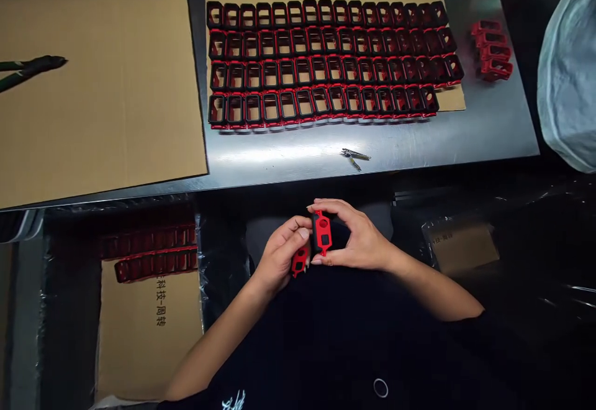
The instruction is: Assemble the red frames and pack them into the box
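The red-and-black piece point(321, 234) stood near upright in the right hand point(361, 236), before the person's torso and short of the bench point(279, 164). The fingers of that hand spanned it end to end, thumb below and the others above, leaving the red face with its round opening uncovered. That grip seemed a sound one, since pressure went to the ends rather than the face. The left hand point(280, 250) had its fingers drawn in around a second red piece point(300, 262), just beside the first (whether its fingertips also touched the first, I could not tell). With two pieces so near, a light, even hold and a little space between them probably served best against scuffing. Beyond the hands, small nippers point(356, 154) lay on the bench, within easy reach. Behind those, similar housings point(321, 67) sat in four close rows; any piece set among them likely needed lowering straight, without nudging its neighbours. Red frames point(494, 50) were grouped at the right, and dark-handled pliers point(35, 69) lay on cardboard point(102, 118) at the left.
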Demonstrator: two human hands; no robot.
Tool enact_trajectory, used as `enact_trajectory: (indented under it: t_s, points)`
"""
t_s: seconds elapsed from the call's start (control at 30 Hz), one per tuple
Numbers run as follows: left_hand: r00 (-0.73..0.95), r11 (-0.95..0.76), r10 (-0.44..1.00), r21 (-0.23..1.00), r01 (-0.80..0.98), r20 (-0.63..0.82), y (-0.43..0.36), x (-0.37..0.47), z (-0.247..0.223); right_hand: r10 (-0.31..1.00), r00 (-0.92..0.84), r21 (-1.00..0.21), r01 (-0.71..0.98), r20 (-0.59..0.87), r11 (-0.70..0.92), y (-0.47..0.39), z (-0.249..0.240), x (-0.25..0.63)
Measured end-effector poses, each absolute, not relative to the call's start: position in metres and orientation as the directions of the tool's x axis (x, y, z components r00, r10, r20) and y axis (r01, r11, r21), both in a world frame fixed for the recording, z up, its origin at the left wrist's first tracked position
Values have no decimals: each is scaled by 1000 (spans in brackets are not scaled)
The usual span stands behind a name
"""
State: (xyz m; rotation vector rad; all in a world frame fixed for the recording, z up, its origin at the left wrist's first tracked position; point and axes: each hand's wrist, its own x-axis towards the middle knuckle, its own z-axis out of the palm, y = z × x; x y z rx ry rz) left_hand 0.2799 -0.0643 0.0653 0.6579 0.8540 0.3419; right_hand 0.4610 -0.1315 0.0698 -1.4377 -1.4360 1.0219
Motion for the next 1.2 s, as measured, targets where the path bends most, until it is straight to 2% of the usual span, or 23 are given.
enact_trajectory:
  t_s: [0.2,0.43,0.6,0.67,0.73,0.8,0.83,1.0,1.2]
  points:
    - [699,695,511,719,7,-500,-69,274,69,1000,1,-961,276,8,8,-133,68,460]
    - [776,643,435,761,87,-456,-67,270,68,998,-5,-932,357,59,57,-138,66,461]
    - [693,533,535,830,167,-483,-68,271,73,993,-7,-920,376,114,109,-142,73,465]
    - [668,493,579,853,170,-468,-69,270,75,999,41,-971,239,0,-10,-147,78,473]
    - [656,464,600,867,181,-458,-69,268,78,975,66,-977,-22,-211,-210,-153,82,481]
    - [664,455,586,867,205,-465,-68,267,79,917,35,-893,-243,-397,-378,-156,86,485]
    - [672,457,571,863,216,-471,-68,267,79,890,4,-850,-299,-456,-435,-156,88,484]
    - [669,476,557,849,228,-492,-68,270,73,846,-53,-778,-365,-531,-511,-144,91,467]
    - [668,430,587,875,222,-458,-75,269,72,862,-32,-807,-333,-506,-487,-133,85,461]
